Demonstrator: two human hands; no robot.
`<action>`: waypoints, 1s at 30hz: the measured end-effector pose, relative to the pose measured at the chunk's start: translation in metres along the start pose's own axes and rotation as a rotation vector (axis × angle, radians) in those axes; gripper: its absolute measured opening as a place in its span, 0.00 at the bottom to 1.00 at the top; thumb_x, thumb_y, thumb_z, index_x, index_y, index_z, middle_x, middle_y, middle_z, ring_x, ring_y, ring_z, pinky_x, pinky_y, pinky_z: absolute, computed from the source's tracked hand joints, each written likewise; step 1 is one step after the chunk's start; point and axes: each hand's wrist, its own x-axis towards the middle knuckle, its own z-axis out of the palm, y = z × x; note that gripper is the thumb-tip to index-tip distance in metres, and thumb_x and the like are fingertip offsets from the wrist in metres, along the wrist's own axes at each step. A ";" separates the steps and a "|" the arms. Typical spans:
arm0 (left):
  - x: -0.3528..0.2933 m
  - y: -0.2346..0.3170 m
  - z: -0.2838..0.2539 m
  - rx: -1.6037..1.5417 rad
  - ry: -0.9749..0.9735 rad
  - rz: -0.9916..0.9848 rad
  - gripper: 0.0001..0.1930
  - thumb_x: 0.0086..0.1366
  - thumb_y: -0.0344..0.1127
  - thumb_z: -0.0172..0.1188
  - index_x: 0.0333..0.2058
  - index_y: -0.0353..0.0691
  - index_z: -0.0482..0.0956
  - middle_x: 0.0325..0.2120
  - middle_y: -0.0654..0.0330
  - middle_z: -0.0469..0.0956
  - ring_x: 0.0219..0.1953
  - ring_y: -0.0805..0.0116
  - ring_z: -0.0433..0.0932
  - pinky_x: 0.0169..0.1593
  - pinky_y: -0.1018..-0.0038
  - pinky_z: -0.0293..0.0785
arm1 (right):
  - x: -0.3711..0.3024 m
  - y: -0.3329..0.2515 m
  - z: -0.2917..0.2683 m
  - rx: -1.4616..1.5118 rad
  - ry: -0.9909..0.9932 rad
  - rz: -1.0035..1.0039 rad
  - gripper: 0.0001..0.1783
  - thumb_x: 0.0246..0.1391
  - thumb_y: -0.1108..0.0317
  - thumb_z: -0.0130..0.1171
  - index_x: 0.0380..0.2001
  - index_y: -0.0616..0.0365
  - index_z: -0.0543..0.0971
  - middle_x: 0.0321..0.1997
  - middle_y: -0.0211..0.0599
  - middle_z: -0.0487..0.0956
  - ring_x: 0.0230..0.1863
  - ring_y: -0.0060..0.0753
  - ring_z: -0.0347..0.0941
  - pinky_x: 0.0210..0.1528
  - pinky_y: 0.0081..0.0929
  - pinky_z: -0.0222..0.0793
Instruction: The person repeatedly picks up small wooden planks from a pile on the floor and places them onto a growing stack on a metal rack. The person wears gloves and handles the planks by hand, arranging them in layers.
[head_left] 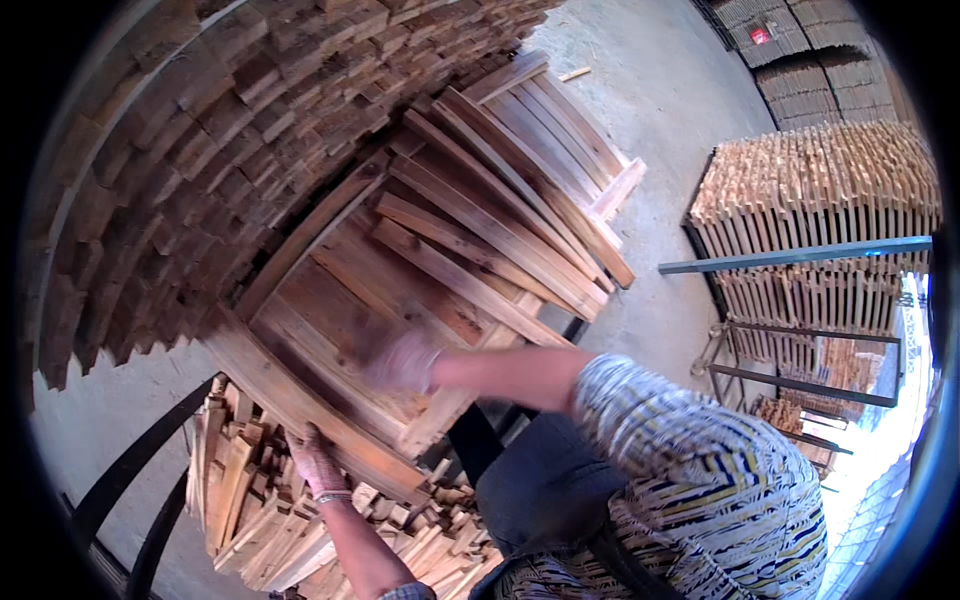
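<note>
In a light glove, my left hand (316,465) grips the near edge of a long wooden board (310,400) that lies slanting along the left end of a wooden work surface (335,285). My right hand (402,362), also gloved, is smeared by motion above that surface, and its fingers cannot be made out. Several loose wooden slats (465,285) lie fanned out beyond the right hand, some overlapping. Farther off is a slatted wooden panel (560,135).
A tall stack of lumber (200,150) rises at the left. Below the left hand is a heap of wood offcuts (250,490), with a dark curved metal bar (150,450) beside it. Bundled slats (810,190) stand at the right, crossed by a metal bar (800,255).
</note>
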 end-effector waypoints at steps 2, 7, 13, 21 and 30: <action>0.009 -0.006 -0.013 0.061 -0.033 0.035 0.32 0.70 0.36 0.56 0.68 0.37 0.53 0.57 0.49 0.71 0.53 0.57 0.73 0.57 0.63 0.72 | 0.000 0.067 -0.069 -0.119 0.323 0.095 0.36 0.60 0.49 0.54 0.65 0.58 0.63 0.70 0.53 0.61 0.66 0.55 0.63 0.67 0.43 0.59; 0.016 -0.008 -0.014 0.138 0.052 -0.037 0.33 0.71 0.41 0.57 0.68 0.37 0.54 0.58 0.51 0.70 0.54 0.58 0.73 0.57 0.63 0.71 | -0.006 0.203 -0.137 -0.392 0.354 0.228 0.46 0.53 0.52 0.62 0.69 0.59 0.55 0.63 0.55 0.67 0.64 0.57 0.63 0.65 0.45 0.61; 0.019 -0.007 -0.017 0.126 0.050 -0.067 0.23 0.71 0.41 0.56 0.61 0.41 0.66 0.47 0.61 0.77 0.43 0.65 0.76 0.50 0.67 0.75 | -0.007 0.208 -0.140 -0.461 0.250 0.170 0.39 0.57 0.50 0.56 0.66 0.59 0.58 0.59 0.56 0.70 0.61 0.56 0.66 0.62 0.44 0.63; 0.011 -0.009 -0.006 0.080 0.070 -0.114 0.19 0.71 0.35 0.53 0.59 0.41 0.66 0.47 0.56 0.76 0.46 0.58 0.77 0.50 0.61 0.77 | -0.066 0.175 -0.104 -0.326 0.176 0.064 0.48 0.53 0.52 0.57 0.72 0.57 0.50 0.63 0.61 0.67 0.64 0.59 0.63 0.63 0.46 0.64; 0.012 -0.017 -0.008 0.061 0.069 -0.084 0.28 0.70 0.43 0.58 0.63 0.38 0.63 0.48 0.55 0.77 0.43 0.60 0.79 0.45 0.66 0.79 | -0.065 0.128 -0.093 -0.030 -0.078 0.292 0.54 0.53 0.45 0.58 0.72 0.64 0.47 0.72 0.61 0.56 0.72 0.55 0.54 0.73 0.36 0.51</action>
